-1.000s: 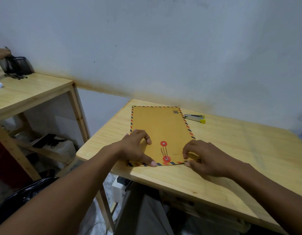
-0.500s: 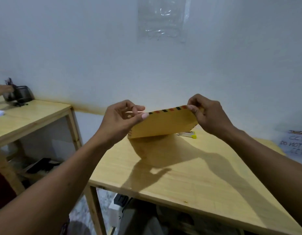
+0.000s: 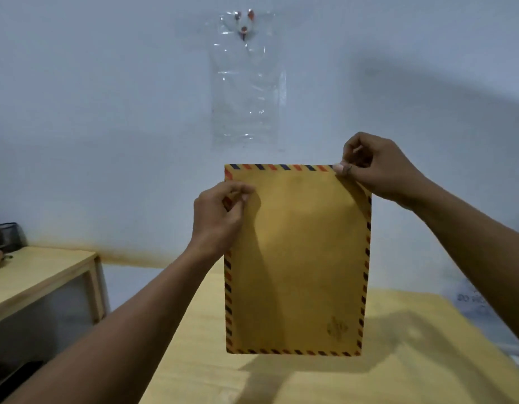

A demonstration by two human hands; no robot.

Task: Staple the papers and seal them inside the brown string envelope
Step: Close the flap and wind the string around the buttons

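Observation:
The brown envelope (image 3: 299, 258) with a red and blue striped border hangs upright in the air above the wooden table (image 3: 398, 368). Its plain side faces me; the string clasp is hidden. My left hand (image 3: 220, 214) pinches its left edge near the top. My right hand (image 3: 374, 167) pinches its top right corner. No papers and no stapler are visible; the envelope blocks the table's far part.
A clear plastic bag (image 3: 246, 83) is pinned to the white wall (image 3: 106, 112) straight ahead. A second wooden table (image 3: 34, 275) stands at the left with a black mesh holder (image 3: 7, 237) on it.
Both hands have lifted the envelope off the table, swung it upright, and raised it in front of the wall. The view has tilted up with it.

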